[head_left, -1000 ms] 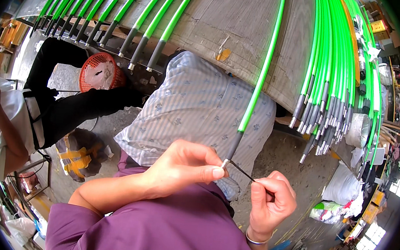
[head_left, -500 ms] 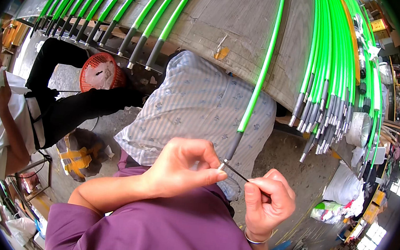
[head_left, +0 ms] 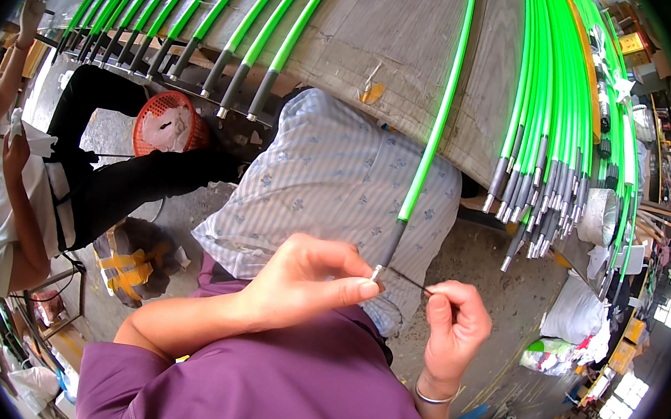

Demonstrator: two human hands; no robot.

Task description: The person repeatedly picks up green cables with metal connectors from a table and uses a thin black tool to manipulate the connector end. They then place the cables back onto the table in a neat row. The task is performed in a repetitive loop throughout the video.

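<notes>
A long bright green rod (head_left: pixel 436 138) with a dark grey sleeve (head_left: pixel 391 245) and a silver tip (head_left: pixel 377 273) reaches from the table down toward me. My left hand (head_left: pixel 315 278) pinches the silver tip between thumb and forefinger. Off to the right, my right hand (head_left: pixel 457 325) is closed, thumb against forefinger, on the end of a thin dark strand (head_left: pixel 409 281). That strand runs taut from beside the tip to my right fingers. Whether it is cord or tape I cannot tell. A striped, patterned cloth (head_left: pixel 330 185) lies under the rod.
Several similar green rods (head_left: pixel 291 38) lie spaced along the wooden table (head_left: pixel 390 39) at left, and a dense bundle (head_left: pixel 548 108) hangs over its edge at right. At left sits another person (head_left: pixel 9 197) in white. A red basket (head_left: pixel 169 125) stands beyond that person's legs.
My right hand has shifted slightly up, and the strand between my hands looks longer and thinner. My left hand keeps its pinch. The other person's arm has risen at far left.
</notes>
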